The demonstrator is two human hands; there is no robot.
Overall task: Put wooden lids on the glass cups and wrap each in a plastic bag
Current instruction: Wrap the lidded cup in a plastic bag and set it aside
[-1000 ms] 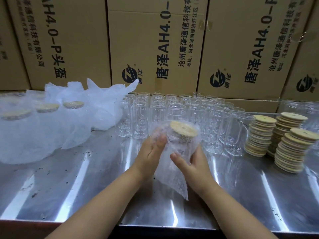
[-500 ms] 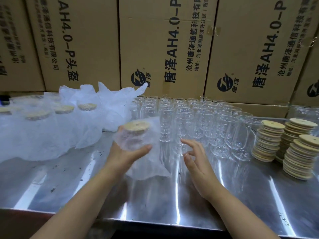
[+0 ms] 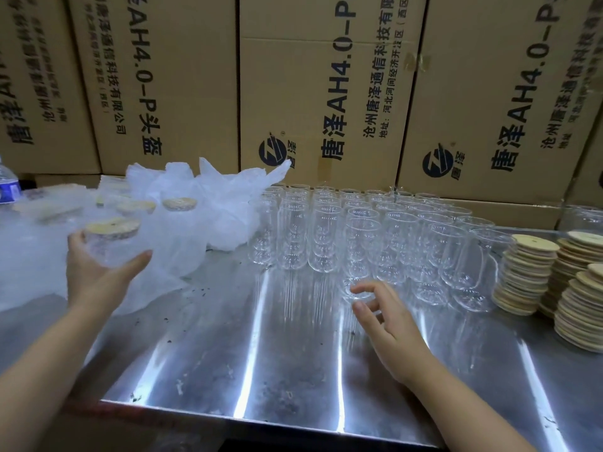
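Observation:
My left hand point(image 3: 98, 275) grips a wrapped glass cup point(image 3: 111, 243) with a wooden lid on top, its plastic bag trailing down to the right. It hovers at the left, beside several other wrapped, lidded cups point(image 3: 176, 207). My right hand point(image 3: 388, 318) is empty with fingers spread, just in front of the nearest bare glass cup point(image 3: 360, 252). Several rows of bare glass cups point(image 3: 326, 223) stand mid-table. Stacks of round wooden lids point(image 3: 528, 272) sit at the right.
The steel table point(image 3: 277, 353) is shiny, with dark specks and a front edge close to me. Printed cardboard boxes point(image 3: 326, 93) form a wall behind it. A water bottle point(image 3: 8, 187) shows at the far left edge. More glassware point(image 3: 584, 216) sits far right.
My left hand has carried the wrapped cup leftward toward the wrapped group. My right hand let go of it and moved up toward the bare cups.

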